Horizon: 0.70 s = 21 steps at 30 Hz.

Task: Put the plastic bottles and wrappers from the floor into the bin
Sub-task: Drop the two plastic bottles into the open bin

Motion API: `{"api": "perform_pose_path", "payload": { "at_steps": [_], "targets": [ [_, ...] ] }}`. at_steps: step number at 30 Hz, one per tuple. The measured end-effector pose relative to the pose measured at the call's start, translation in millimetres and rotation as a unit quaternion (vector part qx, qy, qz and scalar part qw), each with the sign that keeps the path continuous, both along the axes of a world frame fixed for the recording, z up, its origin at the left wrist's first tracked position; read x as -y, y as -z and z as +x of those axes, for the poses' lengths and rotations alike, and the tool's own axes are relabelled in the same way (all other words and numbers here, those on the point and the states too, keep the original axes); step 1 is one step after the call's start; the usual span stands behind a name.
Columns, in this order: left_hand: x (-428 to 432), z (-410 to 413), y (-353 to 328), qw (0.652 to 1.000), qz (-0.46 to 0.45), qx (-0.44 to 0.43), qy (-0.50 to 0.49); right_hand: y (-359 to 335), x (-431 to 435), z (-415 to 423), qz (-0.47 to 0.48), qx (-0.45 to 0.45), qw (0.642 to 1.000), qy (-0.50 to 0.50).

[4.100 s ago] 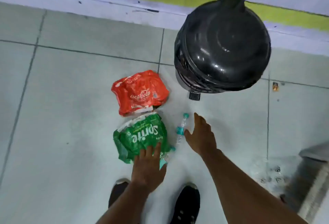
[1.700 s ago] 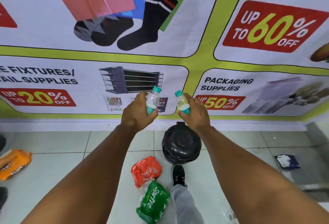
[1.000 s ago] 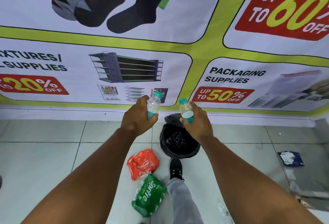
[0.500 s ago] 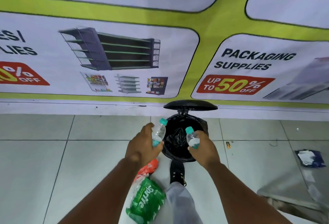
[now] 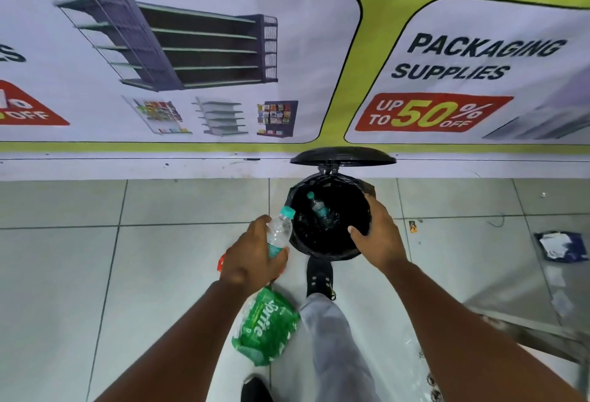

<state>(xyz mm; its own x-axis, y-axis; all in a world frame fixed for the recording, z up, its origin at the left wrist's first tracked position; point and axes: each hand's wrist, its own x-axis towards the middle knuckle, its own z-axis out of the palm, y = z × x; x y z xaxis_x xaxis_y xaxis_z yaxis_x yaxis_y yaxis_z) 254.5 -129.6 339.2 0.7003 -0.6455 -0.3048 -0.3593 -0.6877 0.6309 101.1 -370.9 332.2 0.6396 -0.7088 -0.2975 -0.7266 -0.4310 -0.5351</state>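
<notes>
A black pedal bin (image 5: 298, 239) with a black liner stands against the wall, its lid (image 5: 343, 156) raised. One small clear bottle with a teal cap (image 5: 320, 209) lies inside it. My left hand (image 5: 252, 258) grips a second clear bottle with a teal cap (image 5: 279, 231) just left of the bin's rim. My right hand (image 5: 376, 234) hovers over the bin's right rim, fingers apart and empty. A green Sprite wrapper (image 5: 266, 326) lies on the floor below my left hand. A red wrapper (image 5: 221, 263) is mostly hidden behind that hand.
My black shoe (image 5: 319, 277) presses the bin's pedal, grey trouser leg behind it. A blue and white wrapper (image 5: 560, 246) lies on the tiles at the right. A metal frame (image 5: 523, 322) stands low at the right. A printed banner covers the wall.
My right hand has let go of its bottle, which now lies in the bin. Both hands came lower and nearer the bin. The view tilted down.
</notes>
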Motion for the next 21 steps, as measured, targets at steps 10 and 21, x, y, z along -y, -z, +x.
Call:
{"api": "perform_pose_path", "payload": {
  "at_steps": [10,21],
  "targets": [
    [26,2,34,0.992,0.097,-0.028,0.077,-27,42,-9,-0.020,0.044,0.998,-0.038],
    [133,-12,44,0.989,0.057,0.010,0.137,-27,109,-68,-0.044,-0.024,0.999,0.000]
  ]
}}
